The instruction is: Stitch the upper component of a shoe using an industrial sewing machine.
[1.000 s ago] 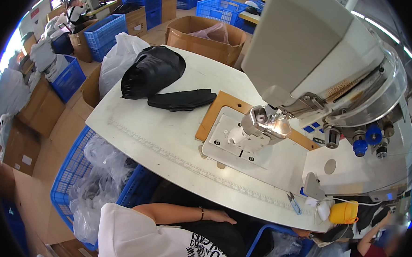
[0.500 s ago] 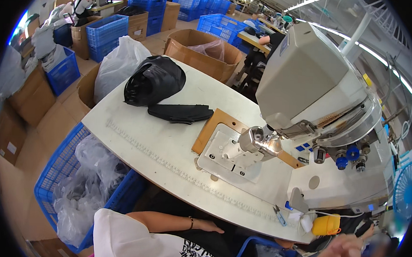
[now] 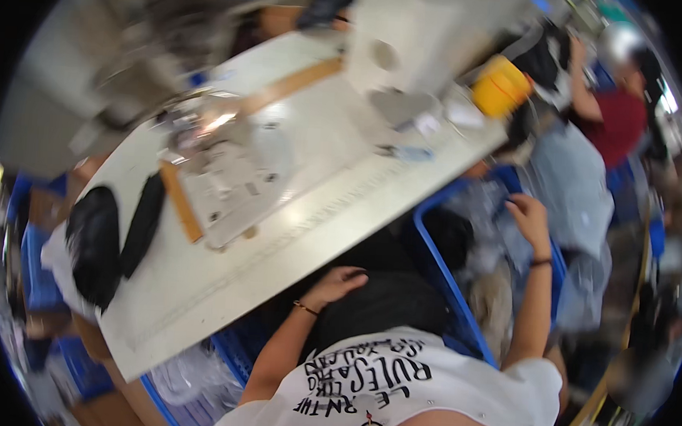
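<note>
Left hand (image 3: 337, 287): near desk (image 3: 175, 289); grip we are finding unreadable
Right hand (image 3: 532, 223): we are seeing it released, over blue crate (image 3: 452, 294)

- Open-topped blue plastic crate (image 3: 436, 261): angled in view, just beside the white tabletop (image 3: 297, 238), loaded.
- Crumpled translucent plastic bags (image 3: 487, 245): heaped inside the crate, contents too blurred to tell.
- Dark, soft-edged bundle (image 3: 449, 240): inside too, near the crate's left rim.

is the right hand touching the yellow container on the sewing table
Apart: the head view shows the right hand over the blue crate, with a plain gap up to the yellow container on the sewing table.
</note>
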`<state>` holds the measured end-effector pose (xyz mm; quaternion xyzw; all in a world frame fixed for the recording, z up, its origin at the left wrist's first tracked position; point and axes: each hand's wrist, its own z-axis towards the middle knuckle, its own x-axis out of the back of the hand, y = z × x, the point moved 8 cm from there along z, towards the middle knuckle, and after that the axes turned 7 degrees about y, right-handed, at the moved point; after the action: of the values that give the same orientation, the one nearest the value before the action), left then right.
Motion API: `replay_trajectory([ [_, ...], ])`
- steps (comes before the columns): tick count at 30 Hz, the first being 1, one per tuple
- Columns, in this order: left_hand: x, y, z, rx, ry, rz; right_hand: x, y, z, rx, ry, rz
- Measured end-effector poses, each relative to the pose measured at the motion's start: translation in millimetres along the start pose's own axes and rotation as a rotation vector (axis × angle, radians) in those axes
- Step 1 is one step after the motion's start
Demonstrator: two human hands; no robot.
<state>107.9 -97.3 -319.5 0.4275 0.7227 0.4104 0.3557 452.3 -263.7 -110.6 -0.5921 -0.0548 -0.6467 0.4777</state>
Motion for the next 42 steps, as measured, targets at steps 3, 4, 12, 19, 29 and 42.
replay_trajectory([
  [3, -9.0, 0.8, 4.6, 0.049, -0.059, -0.138, -60.0, 79.8, -48.3, -0.232, -0.303, 0.025],
  [4, -11.4, -1.0, 5.3, 0.05, -0.075, -0.146, -81.2, 87.4, -63.9, -0.251, -0.399, 0.001],
  [12, -11.3, -9.7, 5.1, 0.143, 0.024, -0.099, -134.6, 81.6, -79.1, 0.101, -0.093, 0.091],
  [19, 35.8, 50.7, -52.2, 0.001, 0.374, 0.256, -8.4, -44.9, -38.6, 0.16, 0.174, 0.214],
  [29, 100.4, 197.7, -163.2, -0.377, 0.641, 0.331, 31.3, -357.8, -46.3, 1.496, 0.153, 0.455],
  [42, 349.6, 208.9, -185.8, -0.137, 1.186, 1.041, -82.4, -409.0, -1.1, 1.37, 0.136, 0.454],
])
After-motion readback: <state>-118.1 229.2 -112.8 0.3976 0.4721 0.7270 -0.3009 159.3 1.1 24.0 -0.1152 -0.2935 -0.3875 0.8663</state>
